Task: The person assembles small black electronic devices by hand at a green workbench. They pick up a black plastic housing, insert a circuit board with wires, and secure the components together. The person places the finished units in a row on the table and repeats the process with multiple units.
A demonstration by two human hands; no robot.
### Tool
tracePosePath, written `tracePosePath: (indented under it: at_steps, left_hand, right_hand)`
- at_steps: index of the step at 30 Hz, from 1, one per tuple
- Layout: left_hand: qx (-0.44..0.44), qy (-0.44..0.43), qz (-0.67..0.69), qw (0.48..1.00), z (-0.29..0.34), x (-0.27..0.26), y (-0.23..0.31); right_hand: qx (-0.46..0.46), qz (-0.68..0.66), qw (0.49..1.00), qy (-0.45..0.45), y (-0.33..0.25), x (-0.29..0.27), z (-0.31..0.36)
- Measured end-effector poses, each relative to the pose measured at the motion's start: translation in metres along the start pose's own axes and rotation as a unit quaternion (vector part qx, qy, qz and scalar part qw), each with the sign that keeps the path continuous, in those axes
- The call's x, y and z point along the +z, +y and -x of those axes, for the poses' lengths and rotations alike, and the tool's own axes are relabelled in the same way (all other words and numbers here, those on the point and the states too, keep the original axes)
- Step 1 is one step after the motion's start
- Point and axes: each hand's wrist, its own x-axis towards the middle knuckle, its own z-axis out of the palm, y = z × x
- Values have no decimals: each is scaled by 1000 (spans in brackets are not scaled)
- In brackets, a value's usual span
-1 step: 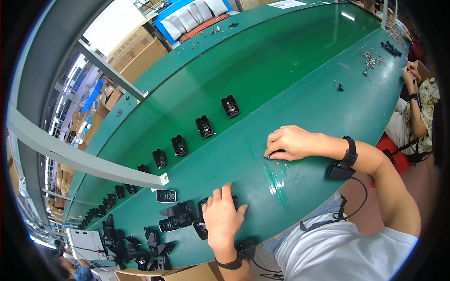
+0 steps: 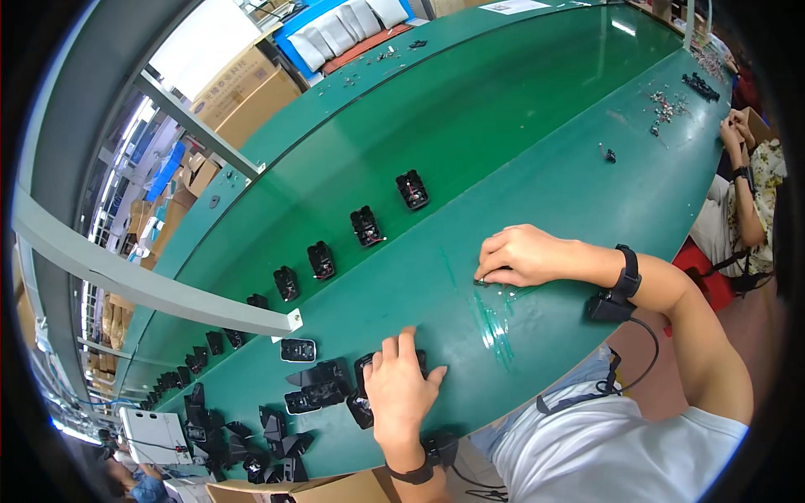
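My right hand [image 2: 520, 256] rests on the green bench with fingers and thumb pinched together. At its fingertips shows a tiny dark piece [image 2: 480, 282], too small to name. Just below that hand lie thin, shiny, see-through strips [image 2: 495, 335]. To the left, my left hand [image 2: 398, 387] lies with fingers stretched and thumb apart over a black plastic housing [image 2: 360, 411], mostly hidden under the palm. Left of it sit more black housings [image 2: 321, 394] and one pale-rimmed black housing [image 2: 298, 350].
Black housings with wires [image 2: 366, 226] stand in a row along the sunken green belt [image 2: 503, 109]. A grey metal post [image 2: 168, 281] crosses on the left, near piled black parts [image 2: 272, 432]. Small parts [image 2: 667, 109] lie far right, near another person's hands [image 2: 736, 127].
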Motion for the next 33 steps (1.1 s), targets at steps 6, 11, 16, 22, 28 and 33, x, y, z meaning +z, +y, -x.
tracePosePath:
  at_steps: [6,11,16,22,28,33]
  left_hand:
    - [-11,66,-47,997,24,14,-16]
    - [49,147,15,988,18,10,-10]
    - [174,129,256,942,-15,-4,29]
    - [129,-76,566,811,-33,10,36]
    - [156,-84,715,676,-38,30,28]
    - [132,-87,730,665,-40,39,31]
  right_hand:
    - [29,-127,985,116,-10,-6,13]
    - [10,-196,968,153,-27,-14,17]
    - [-33,-229,957,177,-42,-17,22]
    - [-163,-96,954,232,-47,-20,24]
    - [-182,-115,938,272,-51,-15,27]
    - [-118,-235,935,239,-51,-14,31]
